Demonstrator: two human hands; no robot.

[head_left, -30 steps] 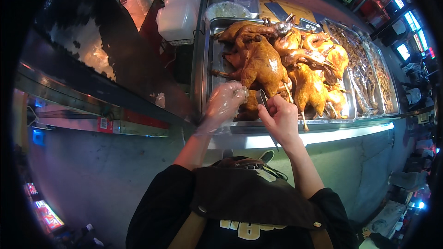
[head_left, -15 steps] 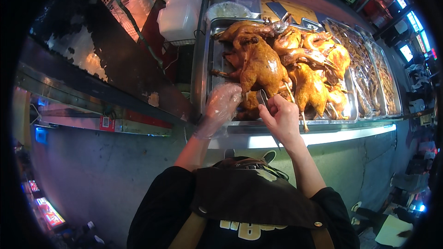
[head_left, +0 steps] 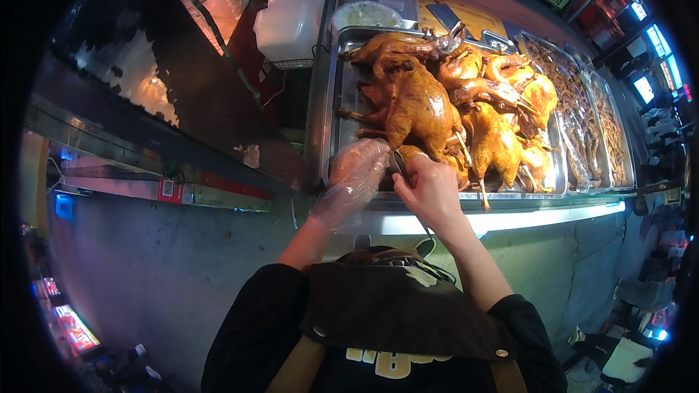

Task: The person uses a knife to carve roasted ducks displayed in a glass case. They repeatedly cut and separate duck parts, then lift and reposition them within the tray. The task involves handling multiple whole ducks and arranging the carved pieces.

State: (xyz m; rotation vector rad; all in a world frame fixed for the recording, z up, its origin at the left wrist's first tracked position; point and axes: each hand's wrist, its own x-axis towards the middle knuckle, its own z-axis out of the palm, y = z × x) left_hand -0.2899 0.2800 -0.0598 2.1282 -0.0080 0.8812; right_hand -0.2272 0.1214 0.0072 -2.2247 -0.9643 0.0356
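Golden-brown roast ducks (head_left: 419, 102) lie heaped in a metal tray (head_left: 329, 102). My left hand (head_left: 358, 171), in a clear plastic glove, is at the tray's near left with its fingers curled closed against the lower duck parts; what they pinch is hidden. Close beside it, my bare right hand (head_left: 431, 188) is closed around a slim dark metal tool (head_left: 397, 163). One end of the tool points up by the gloved fingertips, and a thin end sticks out below my palm. Its exact kind is unclear.
More trays of dark cooked food (head_left: 571, 113) stand to the right. Behind the ducks are a cutting board (head_left: 460, 18) with a cleaver (head_left: 441, 13) and a plastic-covered bowl (head_left: 368, 16). Stacked clear containers (head_left: 291, 22) stand at the back left, beside a dark panel (head_left: 196, 116).
My right hand has moved slightly left and down with the tool, closer to my gloved left hand. The left hand has shifted slightly right and down. The whole view has shifted a little.
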